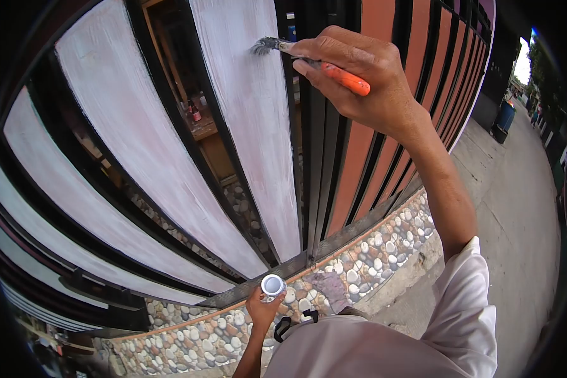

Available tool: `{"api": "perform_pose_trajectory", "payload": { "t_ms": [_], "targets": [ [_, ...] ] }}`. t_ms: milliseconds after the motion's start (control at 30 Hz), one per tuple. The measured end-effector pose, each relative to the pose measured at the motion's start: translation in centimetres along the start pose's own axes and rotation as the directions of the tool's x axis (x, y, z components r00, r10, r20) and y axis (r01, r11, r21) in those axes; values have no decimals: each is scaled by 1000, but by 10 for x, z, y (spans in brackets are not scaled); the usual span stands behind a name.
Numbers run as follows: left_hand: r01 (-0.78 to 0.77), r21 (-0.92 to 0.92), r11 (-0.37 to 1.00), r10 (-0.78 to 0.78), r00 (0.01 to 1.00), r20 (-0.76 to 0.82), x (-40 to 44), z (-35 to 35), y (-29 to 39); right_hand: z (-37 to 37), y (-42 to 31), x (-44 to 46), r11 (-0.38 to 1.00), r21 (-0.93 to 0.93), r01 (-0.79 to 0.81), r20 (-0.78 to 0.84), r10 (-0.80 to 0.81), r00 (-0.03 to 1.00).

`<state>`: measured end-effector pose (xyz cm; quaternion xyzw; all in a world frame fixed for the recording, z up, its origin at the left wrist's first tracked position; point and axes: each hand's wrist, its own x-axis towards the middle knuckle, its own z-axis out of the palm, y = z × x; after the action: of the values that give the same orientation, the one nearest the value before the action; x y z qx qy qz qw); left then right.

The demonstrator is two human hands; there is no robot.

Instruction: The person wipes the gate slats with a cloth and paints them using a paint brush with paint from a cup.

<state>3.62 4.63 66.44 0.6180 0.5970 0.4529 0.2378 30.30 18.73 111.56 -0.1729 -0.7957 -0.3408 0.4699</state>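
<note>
My right hand (359, 82) is closed around a paintbrush (343, 78) with an orange handle. Its dark, splayed bristles touch a white-painted fence slat (249, 113) near the top, where a greyish smear shows. Lower down, my left hand (263, 309) grips a small open cup of paint (272, 286), pale grey-white inside. Streaky white slats (120, 107) with pinkish patches stand to the left, set between black bars. Right of the brush, the slats (359, 151) are orange-brown.
A pebble-faced ledge (208, 337) runs along the fence's foot, with a purplish-grey rag (329, 286) lying on it. Behind the slats, small bottles (195, 112) stand on a wooden surface. A paved lane (516, 208) stretches along the right, with a blue barrel (505, 116) beside it.
</note>
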Motion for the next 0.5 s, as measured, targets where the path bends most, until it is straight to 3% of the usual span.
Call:
{"api": "perform_pose_trajectory", "payload": {
  "t_ms": [33,100,267,400,433,500],
  "targets": [
    [0,-24,1000,0,1000,-11,-1,0,-3,3,-2,-4,1000,5,-11,6,11,1000],
    [13,-45,999,-14,1000,-21,-4,0,-6,12,-8,-14,1000,9,21,-151,-19,988],
    [17,20,1000,-17,1000,-6,-12,-9,-5,55,-63,-111,969,71,-238,-29,241,970],
    [54,50,997,-54,999,4,-14,-16,3,70,-114,-198,920,106,-378,227,348,910],
    [70,77,995,-70,998,3,-15,-16,5,72,-125,-218,918,111,-382,230,350,908],
    [57,73,996,-57,998,-6,-16,-17,5,72,-138,-244,888,159,-432,436,330,837]
  ]
}}
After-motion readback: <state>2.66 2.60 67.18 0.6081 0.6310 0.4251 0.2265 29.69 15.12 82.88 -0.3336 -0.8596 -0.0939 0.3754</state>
